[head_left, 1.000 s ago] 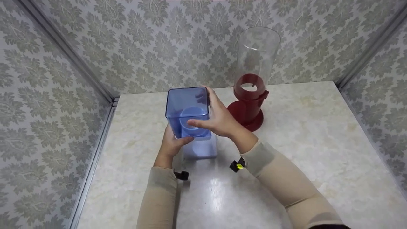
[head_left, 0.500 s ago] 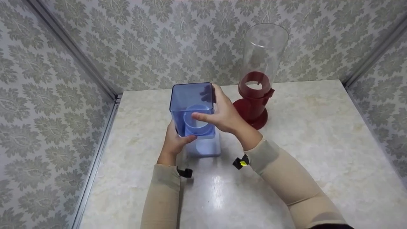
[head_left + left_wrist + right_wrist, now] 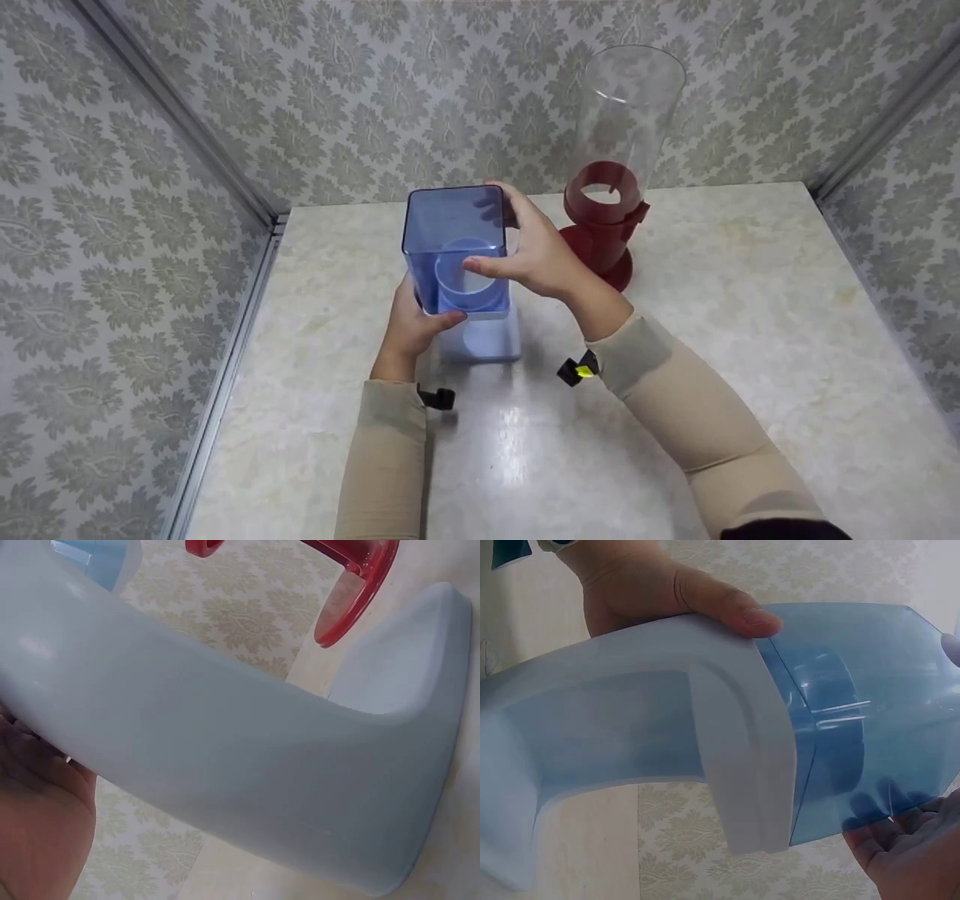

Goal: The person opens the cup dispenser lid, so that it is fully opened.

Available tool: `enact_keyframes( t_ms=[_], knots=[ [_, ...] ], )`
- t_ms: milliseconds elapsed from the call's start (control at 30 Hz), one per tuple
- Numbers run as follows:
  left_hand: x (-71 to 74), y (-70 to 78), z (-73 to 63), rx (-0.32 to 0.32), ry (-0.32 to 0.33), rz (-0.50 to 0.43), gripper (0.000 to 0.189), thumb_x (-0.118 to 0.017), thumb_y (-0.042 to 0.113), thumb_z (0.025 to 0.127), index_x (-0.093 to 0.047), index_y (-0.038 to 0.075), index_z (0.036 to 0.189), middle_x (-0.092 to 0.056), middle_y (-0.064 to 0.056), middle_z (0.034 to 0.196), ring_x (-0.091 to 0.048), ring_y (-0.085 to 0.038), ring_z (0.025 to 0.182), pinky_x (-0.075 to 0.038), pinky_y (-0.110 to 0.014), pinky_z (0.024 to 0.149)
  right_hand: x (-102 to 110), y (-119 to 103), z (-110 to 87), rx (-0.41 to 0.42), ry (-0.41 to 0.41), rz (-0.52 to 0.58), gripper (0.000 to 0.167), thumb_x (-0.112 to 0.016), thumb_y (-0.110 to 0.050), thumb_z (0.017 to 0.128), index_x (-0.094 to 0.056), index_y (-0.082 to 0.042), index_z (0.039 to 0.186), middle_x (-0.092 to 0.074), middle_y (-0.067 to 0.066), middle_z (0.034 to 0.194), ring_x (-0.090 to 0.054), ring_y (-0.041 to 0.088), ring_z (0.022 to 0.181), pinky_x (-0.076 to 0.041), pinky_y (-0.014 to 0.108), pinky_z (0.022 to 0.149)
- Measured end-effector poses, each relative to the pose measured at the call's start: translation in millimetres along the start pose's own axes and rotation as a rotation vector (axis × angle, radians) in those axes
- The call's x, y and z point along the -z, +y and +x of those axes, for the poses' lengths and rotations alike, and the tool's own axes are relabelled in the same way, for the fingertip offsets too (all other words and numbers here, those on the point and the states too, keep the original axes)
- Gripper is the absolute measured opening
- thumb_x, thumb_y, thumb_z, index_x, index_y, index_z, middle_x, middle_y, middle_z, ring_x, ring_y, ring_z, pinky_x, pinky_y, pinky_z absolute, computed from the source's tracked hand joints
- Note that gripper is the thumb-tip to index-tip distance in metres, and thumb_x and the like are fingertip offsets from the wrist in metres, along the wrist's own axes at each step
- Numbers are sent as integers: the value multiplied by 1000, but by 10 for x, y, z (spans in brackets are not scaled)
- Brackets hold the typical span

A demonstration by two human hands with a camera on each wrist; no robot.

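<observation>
A clear blue square container (image 3: 450, 217) sits at the top of a pale blue-white curved stand (image 3: 487, 337), like a pet food dispenser. A round blue ring shows through its wall. My right hand (image 3: 540, 251) grips the container from the right, thumb across its near face and fingers round the far side. My left hand (image 3: 409, 326) holds the left side where container and stand meet; in the right wrist view its thumb lies along the seam. The left wrist view shows the stand's curved back (image 3: 225, 735) beside my left palm (image 3: 45, 825). Some left fingers are hidden.
A red dispenser base (image 3: 604, 195) bearing a tall clear cylinder (image 3: 634, 112) stands upright at the back, right of my right hand. Patterned wall panels (image 3: 360, 90) enclose the marbled table (image 3: 300, 322) at the back and sides.
The head view has shifted a little, so everything sits slightly further right and higher. Both hands keep their hold on the container and stand, with the right thumb and fingers shifting slightly.
</observation>
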State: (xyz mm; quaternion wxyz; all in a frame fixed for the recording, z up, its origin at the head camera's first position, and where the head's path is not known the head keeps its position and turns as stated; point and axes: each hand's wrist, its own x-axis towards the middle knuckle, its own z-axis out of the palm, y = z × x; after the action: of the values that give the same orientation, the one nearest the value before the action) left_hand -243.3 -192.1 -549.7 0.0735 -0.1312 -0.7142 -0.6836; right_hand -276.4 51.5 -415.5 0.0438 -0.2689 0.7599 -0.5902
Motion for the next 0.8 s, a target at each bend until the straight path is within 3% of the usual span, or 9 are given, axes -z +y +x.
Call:
enact_keyframes(
  t_ms=[67, 133, 300, 467, 633, 800],
  knots=[
    [9, 4, 5, 8, -4, 7, 132, -105, 70, 63, -49, 7, 164, -70, -15, 151, -69, -25, 134, -56, -28, 119, 30, -22, 6, 8, -1, -25, 109, -100, -41, 81, -43, -12, 169, -65, 7, 155, -62, 28, 141, -48, 54, 128],
    [16, 7, 7, 21, -6, 18, 131, -106, 68, 64, -48, 10, 166, -70, -12, 153, -68, -25, 135, -56, -28, 119, 51, -48, 5, 6, 1, -56, 103, -101, -36, 82, -47, -14, 167, -68, 5, 152, -65, 26, 139, -52, 51, 125],
    [33, 14, 6, 20, -13, 38, 125, -106, 62, 66, -50, 6, 163, -71, -14, 150, -69, -24, 133, -56, -28, 118, 57, -125, -22, 20, 10, -126, 98, -103, -39, 80, -54, -18, 162, -71, 2, 147, -69, 23, 137, -55, 47, 124],
    [52, 16, 12, 9, -7, 61, 129, -104, 69, 65, -50, 5, 162, -70, -16, 150, -68, -25, 135, -56, -32, 119, 49, -196, -35, 71, 6, -154, 100, -106, -38, 78, -54, -16, 161, -71, 2, 145, -69, 21, 137, -55, 44, 126],
    [48, 16, 20, 26, 12, 73, 134, -104, 74, 61, -51, 7, 163, -70, -14, 150, -67, -25, 134, -54, -34, 120, 114, -254, -6, 46, 25, -88, 103, -106, -33, 78, -52, -15, 164, -68, 2, 152, -65, 18, 143, -51, 43, 130],
    [28, 13, 24, 11, 5, 48, 131, -106, 70, 61, -53, 7, 162, -71, -15, 149, -66, -25, 134, -53, -32, 120, 253, -401, 62, 39, 44, -38, 103, -104, -26, 80, -50, -11, 167, -66, 7, 156, -67, 24, 142, -55, 46, 126]
  ],
)
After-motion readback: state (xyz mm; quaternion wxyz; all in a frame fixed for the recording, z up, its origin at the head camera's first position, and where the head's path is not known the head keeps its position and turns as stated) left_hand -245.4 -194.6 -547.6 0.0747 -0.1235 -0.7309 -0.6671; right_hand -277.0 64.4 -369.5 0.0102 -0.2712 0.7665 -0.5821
